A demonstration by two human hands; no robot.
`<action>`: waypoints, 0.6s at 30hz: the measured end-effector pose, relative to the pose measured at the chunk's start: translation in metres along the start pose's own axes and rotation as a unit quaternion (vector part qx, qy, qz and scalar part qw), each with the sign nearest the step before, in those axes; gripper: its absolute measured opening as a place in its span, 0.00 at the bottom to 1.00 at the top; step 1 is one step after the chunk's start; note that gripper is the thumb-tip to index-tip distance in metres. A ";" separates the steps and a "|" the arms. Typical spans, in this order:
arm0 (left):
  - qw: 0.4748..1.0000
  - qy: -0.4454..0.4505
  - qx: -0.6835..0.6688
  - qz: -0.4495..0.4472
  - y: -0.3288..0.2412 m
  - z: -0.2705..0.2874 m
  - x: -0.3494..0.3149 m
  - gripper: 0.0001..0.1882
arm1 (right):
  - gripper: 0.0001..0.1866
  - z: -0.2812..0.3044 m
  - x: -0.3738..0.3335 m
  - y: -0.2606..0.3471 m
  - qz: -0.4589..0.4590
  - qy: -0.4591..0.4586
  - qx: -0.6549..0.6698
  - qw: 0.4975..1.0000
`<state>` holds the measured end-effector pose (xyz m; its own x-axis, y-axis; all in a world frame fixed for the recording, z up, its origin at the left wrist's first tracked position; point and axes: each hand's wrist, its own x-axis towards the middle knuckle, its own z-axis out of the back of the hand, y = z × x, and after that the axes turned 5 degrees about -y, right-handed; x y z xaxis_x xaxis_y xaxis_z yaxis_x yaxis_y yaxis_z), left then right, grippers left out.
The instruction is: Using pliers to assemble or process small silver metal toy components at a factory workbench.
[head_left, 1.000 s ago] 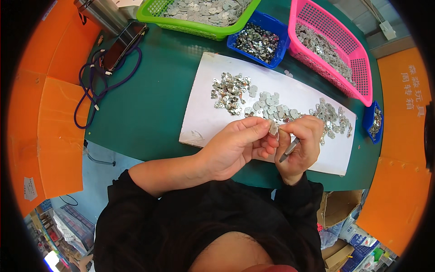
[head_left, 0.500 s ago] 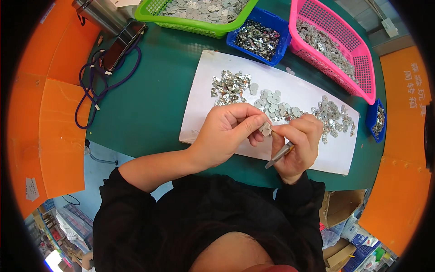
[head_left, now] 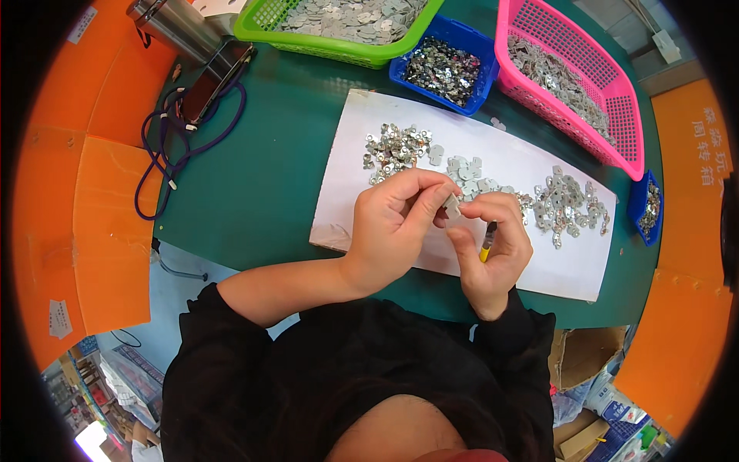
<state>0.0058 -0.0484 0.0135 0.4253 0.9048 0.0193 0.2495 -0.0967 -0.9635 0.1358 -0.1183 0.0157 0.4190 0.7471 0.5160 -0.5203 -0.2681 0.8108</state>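
My left hand point(head_left: 392, 223) pinches a small grey flat plate point(head_left: 452, 205) between thumb and fingertips, above a white board point(head_left: 339, 185). Close beside it, my right hand point(head_left: 496, 250) has its index fingertip at the plate's edge, with the thumb lowered. Tucked in the right hand's curled fingers is a slim tool with a yellow and dark shaft point(head_left: 487, 242); its kind does not show clearly. Behind my hands lie a pile of shiny metal pieces point(head_left: 394, 148), a pile of grey plates point(head_left: 466, 171) and, to the right, a pile of silvery pieces point(head_left: 566, 202).
Along the far edge stand a green basket point(head_left: 323, 51), a blue bin point(head_left: 439, 97) and a pink basket point(head_left: 566, 115), all holding small metal pieces. A smaller blue bin point(head_left: 638, 202) is at right. Left are a phone point(head_left: 215, 83), a purple cord point(head_left: 192, 146) and a steel cup point(head_left: 175, 29).
My right thumb has dropped away from the plate, and the tool has turned within that hand so its yellow part shows. The left hand keeps its pinch on the plate.
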 end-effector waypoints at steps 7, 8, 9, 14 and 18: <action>0.994 0.053 -0.092 0.011 -0.005 0.003 0.001 0.08 | 0.14 0.003 -0.001 -0.005 -0.016 -0.031 0.023 0.999; 0.988 0.064 -0.137 0.035 -0.006 0.003 0.001 0.10 | 0.11 0.006 0.000 -0.003 -0.016 -0.011 0.020 1.000; 0.988 0.067 -0.135 0.036 -0.006 0.005 0.002 0.10 | 0.09 0.008 0.001 -0.002 -0.017 0.008 0.018 1.000; 0.947 0.111 -0.236 0.188 0.002 0.017 0.009 0.11 | 0.09 0.009 0.001 -0.002 -0.075 0.036 0.103 0.991; 0.906 0.097 -0.303 0.279 0.000 0.015 0.010 0.11 | 0.07 0.007 0.005 -0.001 -0.127 0.054 0.162 0.977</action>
<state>-0.0031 -0.0326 0.0100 0.7623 0.5609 -0.3230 0.3559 -0.7800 -0.5147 0.1440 -0.1188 0.0190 0.4142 0.8694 0.2692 -0.1406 -0.2311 0.9627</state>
